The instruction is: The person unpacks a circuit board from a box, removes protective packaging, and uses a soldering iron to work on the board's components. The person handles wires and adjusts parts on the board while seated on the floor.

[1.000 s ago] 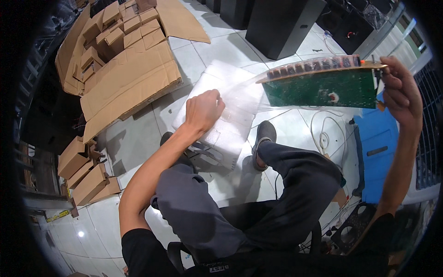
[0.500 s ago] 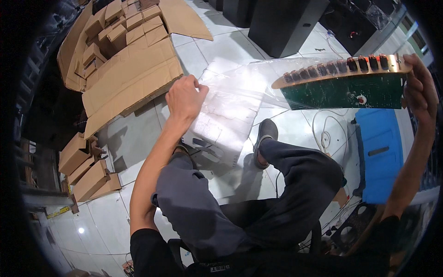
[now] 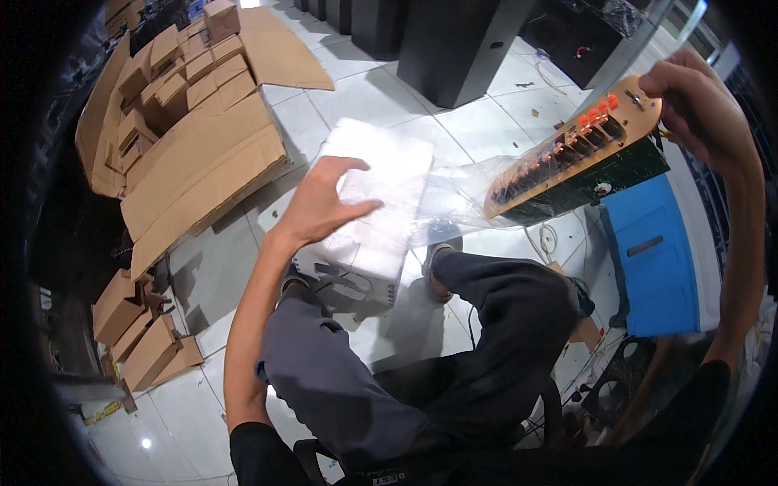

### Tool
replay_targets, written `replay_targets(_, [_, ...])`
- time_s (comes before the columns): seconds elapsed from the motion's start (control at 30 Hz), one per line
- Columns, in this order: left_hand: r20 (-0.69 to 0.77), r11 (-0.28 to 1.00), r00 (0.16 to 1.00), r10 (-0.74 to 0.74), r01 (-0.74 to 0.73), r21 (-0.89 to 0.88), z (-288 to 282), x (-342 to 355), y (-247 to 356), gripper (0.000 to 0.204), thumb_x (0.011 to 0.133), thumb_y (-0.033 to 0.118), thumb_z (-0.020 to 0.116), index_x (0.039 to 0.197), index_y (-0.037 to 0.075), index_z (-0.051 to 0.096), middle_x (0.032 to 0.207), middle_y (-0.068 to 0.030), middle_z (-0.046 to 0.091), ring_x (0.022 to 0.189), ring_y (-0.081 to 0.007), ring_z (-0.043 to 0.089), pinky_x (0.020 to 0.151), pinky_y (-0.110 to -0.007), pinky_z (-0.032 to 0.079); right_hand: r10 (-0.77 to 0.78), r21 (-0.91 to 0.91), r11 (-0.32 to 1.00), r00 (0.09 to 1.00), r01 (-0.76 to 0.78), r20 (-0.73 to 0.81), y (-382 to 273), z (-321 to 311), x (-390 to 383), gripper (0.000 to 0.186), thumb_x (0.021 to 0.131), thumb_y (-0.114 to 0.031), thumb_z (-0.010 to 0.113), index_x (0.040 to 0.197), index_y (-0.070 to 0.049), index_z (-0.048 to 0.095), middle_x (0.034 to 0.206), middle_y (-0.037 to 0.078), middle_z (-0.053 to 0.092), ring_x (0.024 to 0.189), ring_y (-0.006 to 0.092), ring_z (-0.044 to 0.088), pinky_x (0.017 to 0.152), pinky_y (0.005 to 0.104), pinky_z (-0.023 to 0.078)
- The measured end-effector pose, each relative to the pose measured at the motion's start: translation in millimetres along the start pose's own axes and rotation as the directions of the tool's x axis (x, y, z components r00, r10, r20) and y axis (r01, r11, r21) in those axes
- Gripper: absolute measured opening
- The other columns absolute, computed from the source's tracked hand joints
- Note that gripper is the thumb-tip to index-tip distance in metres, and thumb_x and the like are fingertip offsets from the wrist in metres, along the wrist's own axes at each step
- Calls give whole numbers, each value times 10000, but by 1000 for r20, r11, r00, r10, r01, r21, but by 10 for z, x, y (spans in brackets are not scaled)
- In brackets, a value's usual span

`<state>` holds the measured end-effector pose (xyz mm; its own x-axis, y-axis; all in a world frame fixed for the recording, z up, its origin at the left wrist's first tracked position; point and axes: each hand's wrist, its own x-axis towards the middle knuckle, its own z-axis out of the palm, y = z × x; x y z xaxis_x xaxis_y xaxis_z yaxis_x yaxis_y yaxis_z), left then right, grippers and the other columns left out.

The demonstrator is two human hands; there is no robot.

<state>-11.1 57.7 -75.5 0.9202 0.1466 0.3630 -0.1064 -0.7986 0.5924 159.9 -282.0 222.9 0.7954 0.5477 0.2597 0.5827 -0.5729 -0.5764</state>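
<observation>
- My right hand is up high, fingers curled round the far end of a green circuit board – I'm gripping it, with its tan strip and row of red and dark parts tipped toward me.
- The board's lower end disappears into a clear plastic bag; how far in it sits is hard to make out, since the film is nearly see-through and only shows as glare.
- My left hand is spread, fingers apart and bent, holding nothing – it hovers over a white foam block, and I cannot tell whether the fingertips touch it.
- The foam block lies on a white metal case just below my left hand; my hand and the foam cover most of it.
- My knees and grey trousers hide the floor under both hands, and one shoe pokes out beneath the bag.
- Below my right forearm sits a blue box, its far side cut off by my arm.
- Left of my left hand, flattened cardboard sheets and small cardboard boxes lie piled on the pale tiled floor.
- Beyond both hands stand dark cabinets, their tops out of view.
</observation>
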Motion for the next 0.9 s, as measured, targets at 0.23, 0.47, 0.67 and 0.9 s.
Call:
replay_targets(0.23, [210,985,964,165,-150,-86,248,238,425,1098,714,432,889,1563,68,296,1456,-243,506,1347,-405,492,1163,-457,385,-147,-148,979,988,138,-52,-155,-102,121,279,933,-251,650,1016,6,579,637,40,610,349,34,494,298,148,374])
replay_targets(0.47, [155,982,982,-108,129,-136,248,78,220,464,847,263,821,1208,25,652,1004,-193,716,918,-314,678,839,-388,529,-9,300,951,969,-67,245,-440,-596,290,219,966,-150,649,1010,61,683,649,65,579,412,107,455,361,209,359])
replay_targets(0.67, [54,973,998,-44,55,-224,134,-98,264,308,887,301,793,896,-2,735,642,-133,631,536,-183,542,556,-353,465,-102,598,775,893,-205,438,-389,-826,552,177,996,-109,594,863,5,617,598,27,507,398,115,386,372,248,331])
replay_targets(0.9, [87,957,989,-120,139,-256,227,-113,299,382,858,357,801,918,-15,738,644,-109,634,553,-151,523,557,-333,442,85,441,895,996,-61,-35,-615,-314,526,204,965,-95,573,776,-19,578,547,-20,479,356,20,345,281,177,235])
